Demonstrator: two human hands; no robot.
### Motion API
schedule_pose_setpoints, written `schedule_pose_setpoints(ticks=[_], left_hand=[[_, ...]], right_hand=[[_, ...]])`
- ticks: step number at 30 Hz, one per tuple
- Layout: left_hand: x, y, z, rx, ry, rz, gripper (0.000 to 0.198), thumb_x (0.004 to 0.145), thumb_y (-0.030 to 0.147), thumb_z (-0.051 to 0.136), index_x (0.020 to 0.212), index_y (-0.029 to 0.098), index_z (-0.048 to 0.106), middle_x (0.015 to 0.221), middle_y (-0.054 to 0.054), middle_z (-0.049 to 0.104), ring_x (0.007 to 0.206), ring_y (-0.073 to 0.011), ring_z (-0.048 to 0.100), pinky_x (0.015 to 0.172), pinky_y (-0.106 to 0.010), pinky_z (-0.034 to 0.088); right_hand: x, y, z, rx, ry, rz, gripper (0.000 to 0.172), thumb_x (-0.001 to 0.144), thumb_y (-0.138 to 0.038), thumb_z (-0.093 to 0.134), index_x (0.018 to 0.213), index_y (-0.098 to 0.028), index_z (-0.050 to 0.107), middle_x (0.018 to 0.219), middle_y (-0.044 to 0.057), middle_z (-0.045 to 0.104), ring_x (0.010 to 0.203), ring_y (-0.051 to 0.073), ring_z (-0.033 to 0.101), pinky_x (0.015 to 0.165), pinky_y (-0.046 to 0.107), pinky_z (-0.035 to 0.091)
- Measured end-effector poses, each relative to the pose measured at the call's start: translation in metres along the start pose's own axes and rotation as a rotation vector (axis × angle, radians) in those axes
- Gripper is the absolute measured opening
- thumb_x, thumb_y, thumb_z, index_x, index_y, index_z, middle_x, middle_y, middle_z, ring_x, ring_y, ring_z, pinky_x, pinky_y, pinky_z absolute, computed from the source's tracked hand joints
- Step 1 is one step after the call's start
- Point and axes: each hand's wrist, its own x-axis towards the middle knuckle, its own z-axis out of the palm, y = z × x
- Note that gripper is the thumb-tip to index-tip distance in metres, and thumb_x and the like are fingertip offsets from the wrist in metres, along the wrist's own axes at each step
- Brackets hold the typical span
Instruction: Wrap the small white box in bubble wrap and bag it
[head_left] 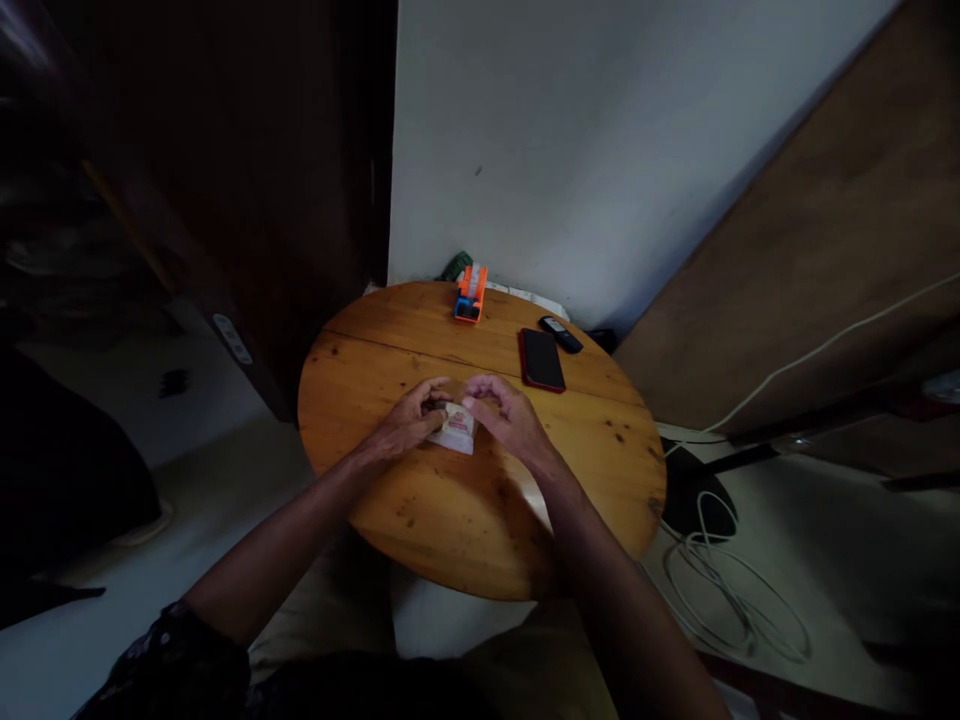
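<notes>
Both of my hands meet over the middle of a round wooden table [420,330]. My left hand [409,418] and my right hand [504,410] are curled, fingers closed, around a small white packet [457,430] with red print. The packet rests on the tabletop between them, partly hidden by my fingers. What the packet contains cannot be seen.
A dark phone with a red edge [541,359] lies behind my right hand, a small black remote [561,334] beside it. An orange and blue object [470,292] stands at the table's far edge by the white wall. White cable coils [712,580] lie on the floor at right.
</notes>
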Motion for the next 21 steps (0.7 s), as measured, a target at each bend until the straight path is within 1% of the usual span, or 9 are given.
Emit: schedule_pose_setpoints(ticks=[2, 3, 5, 9, 11, 13, 17, 19, 21], left_hand=[[0.000, -0.002, 0.000, -0.010, 0.000, 0.010, 0.062, 0.076, 0.024, 0.069, 0.136, 0.018, 0.052, 0.121, -0.010, 0.065, 0.100, -0.0176, 0.063, 0.085, -0.028, 0.050], [0.000, -0.002, 0.000, -0.013, 0.004, 0.010, 0.063, 0.076, 0.025, 0.069, 0.136, 0.018, 0.052, 0.122, -0.010, 0.065, 0.100, -0.0176, 0.063, 0.085, -0.028, 0.050], [0.001, -0.003, 0.000, -0.015, 0.009, 0.001, 0.064, 0.076, 0.024, 0.068, 0.137, 0.017, 0.051, 0.122, -0.010, 0.065, 0.099, -0.0170, 0.063, 0.083, -0.027, 0.050], [0.000, -0.002, 0.000, -0.010, 0.004, -0.008, 0.064, 0.075, 0.020, 0.067, 0.137, 0.017, 0.051, 0.122, -0.010, 0.065, 0.097, -0.0164, 0.063, 0.079, -0.026, 0.051], [-0.001, -0.001, 0.000, -0.001, 0.006, -0.001, 0.064, 0.075, 0.019, 0.068, 0.137, 0.018, 0.052, 0.123, -0.010, 0.065, 0.099, -0.0168, 0.063, 0.080, -0.026, 0.051], [-0.002, -0.001, 0.000, 0.005, 0.011, 0.010, 0.064, 0.075, 0.020, 0.068, 0.137, 0.018, 0.052, 0.123, -0.010, 0.064, 0.100, -0.0170, 0.063, 0.081, -0.026, 0.051], [-0.004, -0.001, 0.001, 0.091, 0.041, 0.037, 0.064, 0.076, 0.027, 0.072, 0.137, 0.018, 0.053, 0.124, -0.011, 0.063, 0.102, -0.0191, 0.063, 0.089, -0.032, 0.051], [-0.005, 0.000, 0.001, 0.211, 0.086, 0.065, 0.069, 0.074, 0.032, 0.076, 0.138, 0.018, 0.053, 0.128, -0.012, 0.062, 0.110, -0.0233, 0.061, 0.097, -0.038, 0.050], [-0.007, 0.002, 0.003, 0.347, 0.121, 0.096, 0.076, 0.072, 0.036, 0.079, 0.141, 0.019, 0.052, 0.132, -0.014, 0.060, 0.120, -0.0282, 0.057, 0.106, -0.044, 0.045]], right_hand=[[-0.001, 0.004, 0.001, 0.001, -0.002, 0.034, 0.034, 0.078, -0.040, 0.069, 0.107, -0.023, 0.065, 0.107, 0.007, 0.072, 0.101, 0.023, 0.066, 0.089, 0.039, 0.052], [-0.001, 0.005, 0.002, -0.003, -0.002, 0.056, 0.033, 0.077, -0.039, 0.069, 0.105, -0.022, 0.066, 0.107, 0.007, 0.071, 0.102, 0.024, 0.066, 0.088, 0.039, 0.052], [0.001, 0.007, 0.004, 0.010, 0.004, 0.090, 0.028, 0.077, -0.039, 0.067, 0.099, -0.021, 0.066, 0.101, 0.007, 0.071, 0.095, 0.023, 0.066, 0.084, 0.038, 0.053], [0.008, 0.008, 0.009, 0.105, 0.042, 0.102, 0.017, 0.080, -0.038, 0.061, 0.081, -0.021, 0.062, 0.079, 0.001, 0.067, 0.073, 0.018, 0.062, 0.072, 0.032, 0.051], [0.008, 0.009, 0.013, 0.132, 0.086, 0.090, 0.015, 0.081, -0.036, 0.059, 0.076, -0.022, 0.060, 0.074, 0.000, 0.064, 0.071, 0.017, 0.060, 0.070, 0.031, 0.050], [0.007, 0.010, 0.017, 0.164, 0.140, 0.084, 0.014, 0.081, -0.035, 0.059, 0.075, -0.022, 0.059, 0.074, 0.000, 0.064, 0.071, 0.017, 0.060, 0.070, 0.031, 0.050], [0.004, 0.014, 0.024, 0.218, 0.201, 0.099, 0.015, 0.081, -0.038, 0.060, 0.076, -0.024, 0.057, 0.073, -0.001, 0.062, 0.070, 0.017, 0.059, 0.069, 0.031, 0.049], [0.004, 0.014, 0.027, 0.220, 0.203, 0.106, 0.016, 0.081, -0.039, 0.061, 0.078, -0.024, 0.058, 0.073, -0.001, 0.062, 0.070, 0.018, 0.059, 0.069, 0.031, 0.050], [0.004, 0.014, 0.027, 0.228, 0.215, 0.109, 0.015, 0.081, -0.039, 0.061, 0.079, -0.024, 0.058, 0.074, -0.001, 0.064, 0.070, 0.018, 0.060, 0.070, 0.032, 0.050]])
